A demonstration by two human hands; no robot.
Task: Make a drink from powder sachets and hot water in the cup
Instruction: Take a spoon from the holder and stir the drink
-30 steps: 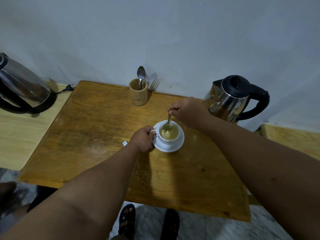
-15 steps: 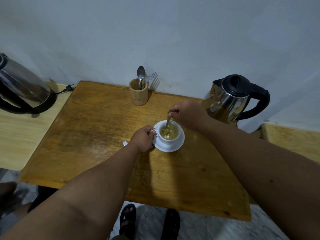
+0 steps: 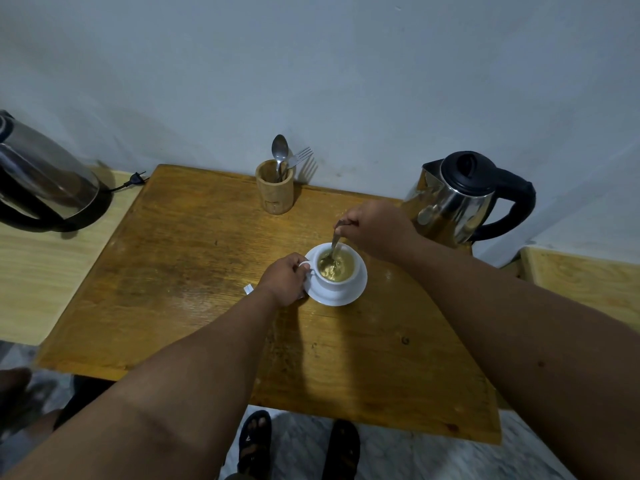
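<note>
We see one white cup (image 3: 337, 271) on one saucer (image 3: 337, 293), right of the desk's (image 3: 180, 271) middle, filled with a yellowish drink. One spoon (image 3: 333, 249) stands tilted in it, bowl sunk in the liquid and blurred. The right hand (image 3: 375, 227), at the cup's one o'clock, has its fingers pinched shut on the spoon's handle. The left hand (image 3: 284, 279), at nine o'clock, has its fingers closed on the cup's handle, most of which it hides.

A white scrap (image 3: 248, 289) peeks out past the left wrist; we cannot tell what it is, as the arm covers the rest.

At eleven o'clock stands one wooden holder (image 3: 275, 188) near the far edge, carrying a second spoon (image 3: 280, 150) and one fork (image 3: 300, 156). We count two kettles: one (image 3: 457, 199) at two o'clock on the desk's far right corner, just behind the right hand, and another (image 3: 45, 188) at nine o'clock on a paler side surface, cut off by the frame's left edge. Its plug (image 3: 136, 179) lies loose beside it.

The desk's left half and near half are bare wood. Two sandalled feet (image 3: 254, 441) show below the near edge.
</note>
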